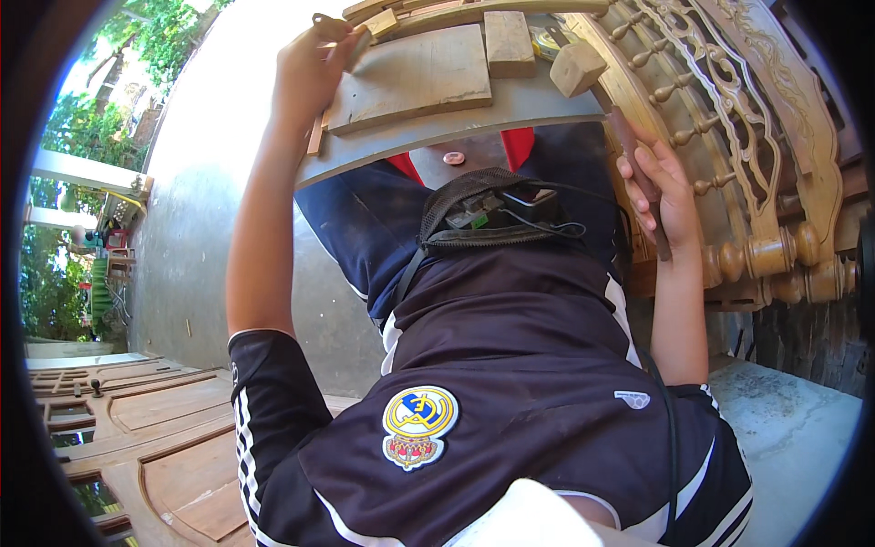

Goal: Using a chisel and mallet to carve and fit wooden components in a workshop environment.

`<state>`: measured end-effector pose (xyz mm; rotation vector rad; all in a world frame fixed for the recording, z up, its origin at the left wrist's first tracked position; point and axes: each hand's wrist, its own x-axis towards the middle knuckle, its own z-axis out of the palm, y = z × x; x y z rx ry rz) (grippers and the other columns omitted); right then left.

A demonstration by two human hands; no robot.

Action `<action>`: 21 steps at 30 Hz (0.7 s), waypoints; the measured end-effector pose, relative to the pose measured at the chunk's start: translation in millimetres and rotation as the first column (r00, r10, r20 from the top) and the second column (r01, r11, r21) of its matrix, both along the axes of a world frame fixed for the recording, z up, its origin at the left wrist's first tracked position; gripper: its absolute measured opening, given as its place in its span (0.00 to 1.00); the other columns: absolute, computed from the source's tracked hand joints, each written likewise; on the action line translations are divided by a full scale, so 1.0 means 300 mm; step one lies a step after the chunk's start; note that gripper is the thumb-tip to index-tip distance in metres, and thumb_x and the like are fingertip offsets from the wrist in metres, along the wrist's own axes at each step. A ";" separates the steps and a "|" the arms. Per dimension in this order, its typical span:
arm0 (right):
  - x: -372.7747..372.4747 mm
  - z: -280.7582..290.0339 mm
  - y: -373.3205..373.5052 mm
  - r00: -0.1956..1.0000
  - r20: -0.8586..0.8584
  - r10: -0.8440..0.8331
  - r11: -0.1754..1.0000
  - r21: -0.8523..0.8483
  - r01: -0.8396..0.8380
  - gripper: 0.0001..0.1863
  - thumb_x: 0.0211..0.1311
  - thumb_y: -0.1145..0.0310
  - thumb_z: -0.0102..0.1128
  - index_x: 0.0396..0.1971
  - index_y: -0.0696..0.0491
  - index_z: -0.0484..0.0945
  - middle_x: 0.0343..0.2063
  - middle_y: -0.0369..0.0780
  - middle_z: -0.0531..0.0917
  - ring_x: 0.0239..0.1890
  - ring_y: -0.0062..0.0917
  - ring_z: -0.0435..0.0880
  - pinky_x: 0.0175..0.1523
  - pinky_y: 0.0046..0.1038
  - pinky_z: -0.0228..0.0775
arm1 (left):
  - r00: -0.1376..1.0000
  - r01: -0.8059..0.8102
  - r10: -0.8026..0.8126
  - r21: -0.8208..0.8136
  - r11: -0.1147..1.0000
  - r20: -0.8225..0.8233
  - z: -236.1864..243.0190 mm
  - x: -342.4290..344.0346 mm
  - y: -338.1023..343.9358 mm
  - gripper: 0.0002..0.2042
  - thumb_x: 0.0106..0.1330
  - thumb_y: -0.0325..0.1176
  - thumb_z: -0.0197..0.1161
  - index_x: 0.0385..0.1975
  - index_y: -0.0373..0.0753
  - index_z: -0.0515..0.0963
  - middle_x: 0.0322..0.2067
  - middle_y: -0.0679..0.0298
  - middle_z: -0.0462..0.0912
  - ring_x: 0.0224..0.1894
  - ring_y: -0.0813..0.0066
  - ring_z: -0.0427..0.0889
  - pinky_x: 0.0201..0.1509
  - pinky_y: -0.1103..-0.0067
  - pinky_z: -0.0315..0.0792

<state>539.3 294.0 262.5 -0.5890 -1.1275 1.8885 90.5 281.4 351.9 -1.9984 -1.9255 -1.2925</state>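
Observation:
My right hand [663, 187] is wrapped around the dark brown handle of a wooden mallet [579, 69]. Its pale block head is raised near the right end of the work surface. At the far left, my left hand [317, 64] is closed, its fingers bent around a small flat brownish piece [358, 49]; I cannot make out what it is. A thick wooden board [415, 77] lies beside that hand on a grey work surface [437, 126]. To the board's right is a squared wood block [509, 44].
A yellow tape measure [545, 42] is partly hidden behind the mallet head. Carved wooden furniture [729, 100] with turned spindles stands close on the right. Panelled wooden doors [173, 456] are at the lower left. A black mesh pouch [497, 214] with a cable sits at my waist.

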 end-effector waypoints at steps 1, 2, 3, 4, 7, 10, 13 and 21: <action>0.004 0.000 0.001 1.000 0.003 0.001 1.000 0.006 -0.001 0.24 0.75 0.64 0.53 0.66 0.56 0.66 0.33 0.39 0.77 0.17 0.10 0.70 0.13 0.10 0.59 | 0.999 -0.016 0.017 0.034 0.999 -0.028 -0.025 0.019 0.024 0.09 0.67 0.35 0.68 0.38 0.36 0.83 0.36 0.57 0.88 0.37 0.62 0.90 0.41 0.73 0.81; 0.009 0.002 0.000 1.000 -0.002 -0.005 1.000 -0.004 0.005 0.24 0.75 0.64 0.53 0.66 0.55 0.66 0.33 0.40 0.77 0.17 0.10 0.70 0.13 0.10 0.59 | 0.996 -0.051 0.055 0.057 0.997 -0.064 -0.039 0.047 0.040 0.09 0.66 0.35 0.68 0.38 0.36 0.83 0.36 0.57 0.88 0.35 0.62 0.90 0.40 0.72 0.80; 0.013 0.004 0.005 1.000 -0.006 -0.011 1.000 -0.013 0.010 0.24 0.75 0.64 0.53 0.66 0.55 0.67 0.33 0.40 0.77 0.16 0.10 0.70 0.13 0.10 0.59 | 0.991 -0.086 0.094 0.083 0.993 -0.099 -0.049 0.073 0.055 0.09 0.66 0.36 0.69 0.37 0.37 0.83 0.35 0.56 0.88 0.33 0.62 0.90 0.39 0.72 0.80; 0.014 0.004 0.006 1.000 -0.004 -0.013 1.000 -0.009 0.013 0.24 0.75 0.64 0.53 0.66 0.55 0.67 0.33 0.40 0.77 0.16 0.10 0.70 0.13 0.10 0.59 | 0.991 -0.083 0.092 0.087 0.993 -0.096 -0.060 0.090 0.067 0.09 0.66 0.36 0.69 0.37 0.37 0.83 0.35 0.56 0.88 0.33 0.62 0.90 0.39 0.72 0.80; 0.004 0.003 0.006 1.000 -0.015 -0.001 1.000 -0.005 0.001 0.24 0.75 0.64 0.53 0.66 0.55 0.66 0.33 0.40 0.77 0.16 0.11 0.70 0.13 0.10 0.60 | 0.993 -0.060 0.071 0.106 0.993 -0.100 -0.077 0.134 0.107 0.10 0.65 0.37 0.69 0.36 0.37 0.82 0.35 0.55 0.88 0.30 0.59 0.88 0.39 0.70 0.79; 0.009 0.019 -0.017 0.999 0.031 -0.044 0.998 -0.043 0.045 0.23 0.75 0.64 0.54 0.66 0.53 0.66 0.33 0.40 0.77 0.16 0.12 0.70 0.12 0.12 0.60 | 0.988 0.087 -0.063 0.172 0.981 -0.141 -0.060 0.213 0.160 0.12 0.64 0.39 0.68 0.38 0.36 0.83 0.33 0.53 0.88 0.33 0.56 0.87 0.43 0.68 0.79; 0.019 -0.007 -0.016 1.000 0.004 -0.029 0.999 -0.037 0.030 0.23 0.75 0.65 0.54 0.66 0.53 0.67 0.33 0.40 0.78 0.16 0.12 0.70 0.12 0.12 0.60 | 0.996 0.073 -0.069 0.053 0.996 -0.064 -0.021 0.317 0.160 0.11 0.64 0.36 0.67 0.40 0.36 0.83 0.32 0.51 0.87 0.38 0.55 0.88 0.45 0.67 0.78; 0.035 0.002 -0.013 0.999 -0.034 -0.015 1.000 -0.021 0.014 0.23 0.75 0.65 0.54 0.66 0.53 0.67 0.32 0.40 0.79 0.15 0.12 0.71 0.12 0.12 0.60 | 0.982 0.184 -0.175 -0.159 0.970 0.072 0.011 0.344 0.070 0.09 0.66 0.33 0.65 0.39 0.34 0.83 0.37 0.59 0.86 0.39 0.67 0.85 0.47 0.73 0.77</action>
